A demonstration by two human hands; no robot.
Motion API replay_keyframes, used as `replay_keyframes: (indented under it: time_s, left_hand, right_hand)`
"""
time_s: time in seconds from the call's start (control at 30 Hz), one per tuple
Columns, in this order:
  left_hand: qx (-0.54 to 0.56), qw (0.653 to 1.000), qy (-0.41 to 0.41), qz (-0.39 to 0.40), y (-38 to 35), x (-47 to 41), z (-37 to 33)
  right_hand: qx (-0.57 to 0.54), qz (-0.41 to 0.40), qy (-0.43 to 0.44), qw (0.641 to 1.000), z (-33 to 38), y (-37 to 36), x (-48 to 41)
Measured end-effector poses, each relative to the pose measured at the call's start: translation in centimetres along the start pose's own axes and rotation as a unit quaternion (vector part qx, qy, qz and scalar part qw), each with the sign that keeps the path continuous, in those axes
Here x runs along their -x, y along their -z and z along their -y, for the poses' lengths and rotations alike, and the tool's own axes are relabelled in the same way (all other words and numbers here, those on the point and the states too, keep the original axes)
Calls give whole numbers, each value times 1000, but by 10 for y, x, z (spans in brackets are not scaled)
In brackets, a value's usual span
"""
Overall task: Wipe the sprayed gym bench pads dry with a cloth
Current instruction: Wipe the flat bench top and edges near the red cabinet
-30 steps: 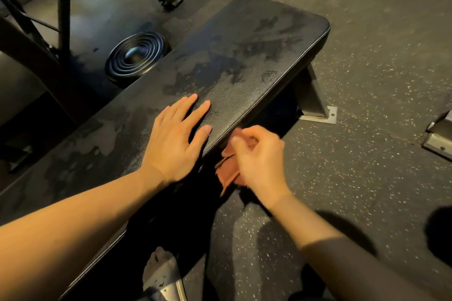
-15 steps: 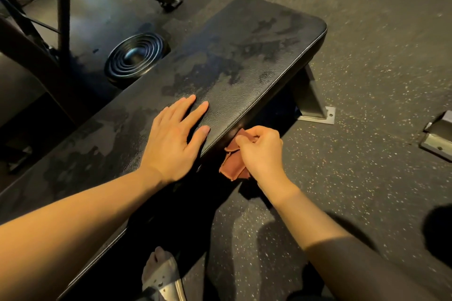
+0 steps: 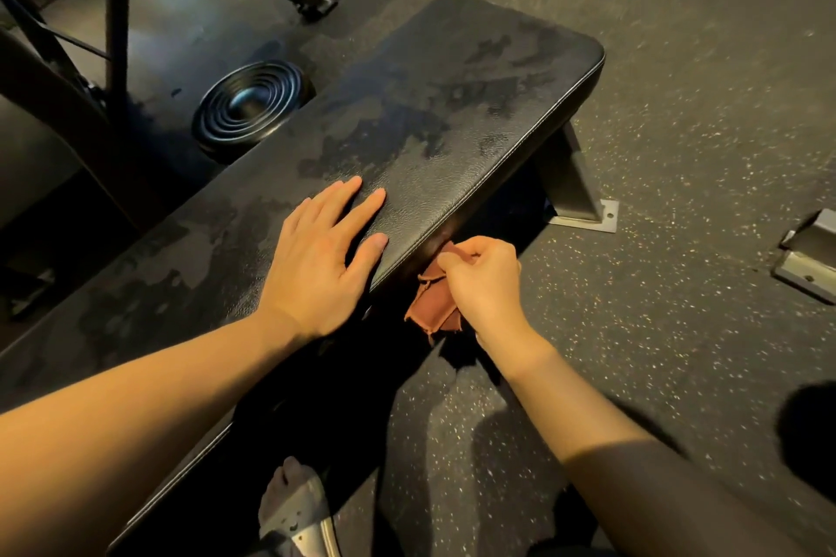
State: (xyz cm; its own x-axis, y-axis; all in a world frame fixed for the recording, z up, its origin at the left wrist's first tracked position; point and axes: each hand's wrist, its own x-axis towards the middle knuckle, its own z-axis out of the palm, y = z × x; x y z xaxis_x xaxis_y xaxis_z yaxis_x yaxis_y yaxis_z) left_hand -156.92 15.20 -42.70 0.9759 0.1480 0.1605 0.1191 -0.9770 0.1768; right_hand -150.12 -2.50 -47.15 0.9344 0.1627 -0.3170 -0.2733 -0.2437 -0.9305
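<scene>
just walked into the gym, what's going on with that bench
A person is wiping down a black bench pad. The left hand lies flat on top of the pad, fingers spread. The right hand grips a reddish-brown cloth against the pad's side edge, just below the top seam. The top surface shows patchy darker and lighter blotches, probably spray that is not yet wiped off. A round black weight plate lies on the floor beyond the bench.

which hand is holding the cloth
The right hand grips the reddish-brown cloth at the bench pad's side edge; the left hand lies flat on the pad's top, holding nothing.
</scene>
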Motion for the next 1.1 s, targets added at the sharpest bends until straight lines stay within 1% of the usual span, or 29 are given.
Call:
replay_keyframes:
  time_s: [0.1,0.23,0.33,0.4,0.47,0.5,0.57,0.6,0.63,0.7,0.77,0.8,0.83,0.87,0.97,1.0,1.03,1.07,1.1]
  left_hand:
    - [-4,1000,-2,0,0,-2,1]
    - [-2,1000,-2,-2,-1,-1,1]
    - [-4,1000,-5,-3,-1,-2,3]
    - [-7,1000,-5,3,-1,-2,3]
    - [-7,1000,-4,4,-1,-2,3]
    - [-9,1000,-6,3,-1,-1,2]
    - [-10,1000,-9,1,-1,-2,3]
    - [-10,1000,-9,0,-1,-3,4]
    - [-11,1000,-11,0,-2,-3,4]
    - [-8,1000,-8,1,-2,-3,3]
    - [-7,1000,-7,-3,-2,-3,3]
    - [-6,1000,-9,-4,-2,-2,3]
    - [-5,1000,-9,-3,-2,-2,3]
    - [-4,1000,-8,-1,-1,-2,2]
    - [-11,1000,-6,4,0,-3,1]
    - [-13,1000,-5,4,-1,-3,1]
    - [-14,1000,-7,5,-2,-2,2]
    - [-13,1000,-10,5,-2,-3,2]
    - [-11,1000,-11,4,-2,-3,2]
  right_hand:
    - [-11,8,18,1000,2,1,4]
    - [-13,7,5,1000,-2,1,0]
    - [-19,13,27,999,1,1,1]
    - [-32,13,14,999,0,2,-1]
    - [-30,-7,-9,999,-1,6,-9]
    - [-37,-31,-15,999,0,10,-13]
    - [-57,-91,2,994,8,16,-19]
    - [-65,-110,13,992,12,19,-18]
    - [-77,-112,21,991,14,20,-15]
    - [-100,-51,41,993,17,16,2]
    - [-65,31,78,994,15,8,24]
    - [-29,57,97,993,14,7,30]
    - [2,65,109,992,13,7,29]
    - [24,45,107,993,13,10,21]
    - [22,-69,74,995,21,22,-9]
    - [25,-88,76,993,22,25,-13]
    - [30,-89,92,991,21,23,-11]
    - [38,-71,117,990,19,19,-2]
    - [51,-32,148,987,17,13,10]
